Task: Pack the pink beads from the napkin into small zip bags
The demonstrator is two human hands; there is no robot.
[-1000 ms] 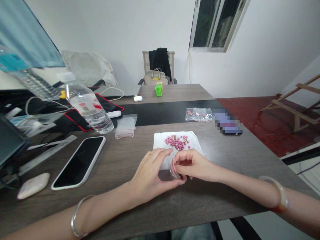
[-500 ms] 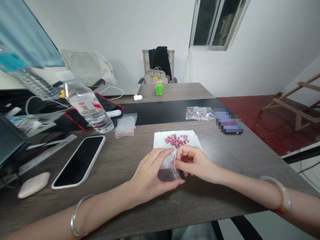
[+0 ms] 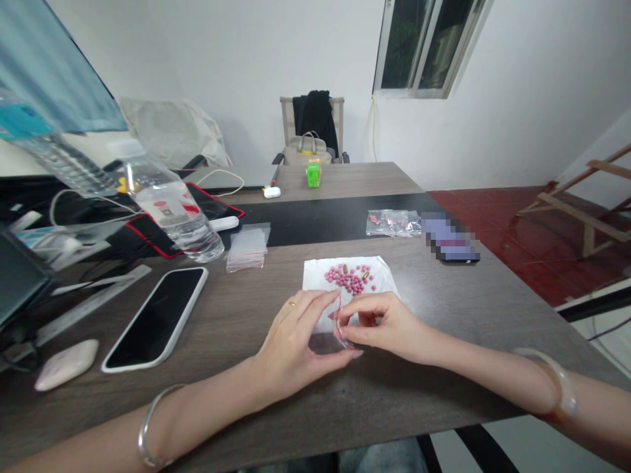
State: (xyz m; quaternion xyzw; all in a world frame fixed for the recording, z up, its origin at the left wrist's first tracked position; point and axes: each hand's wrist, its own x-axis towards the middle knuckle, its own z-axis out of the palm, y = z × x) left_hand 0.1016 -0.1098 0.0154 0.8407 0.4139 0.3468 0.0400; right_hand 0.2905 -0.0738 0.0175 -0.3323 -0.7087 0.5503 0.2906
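Observation:
A small clear zip bag (image 3: 339, 320) with a red line along its mouth stands between my hands. My left hand (image 3: 298, 338) spans it, fingertips at its far end and thumb at its near end. From the right, my right hand (image 3: 389, 325) has its thumb and fingertips at the bag's mouth; whether a pill is in them is hidden. Just beyond, a white paper sheet (image 3: 315, 270) carries a pile of round pink pills (image 3: 351, 282) and a few brownish capsules (image 3: 365, 276). My hands cover the sheet's near part.
Left of the sheet lie a stack of zip bags (image 3: 247, 249), a white-cased phone (image 3: 156, 320) and a pale mouse-shaped object (image 3: 68, 364). A water bottle (image 3: 170, 203) stands behind. Filled bags (image 3: 393, 223) and a blurred-out phone (image 3: 449, 240) lie far right; a green box (image 3: 313, 174) stands farther back.
My right hand has shifted slightly left, bringing its fingertips into the bag's mouth. The bag's red-lined edge has bent a little leftward. My left hand has barely moved.

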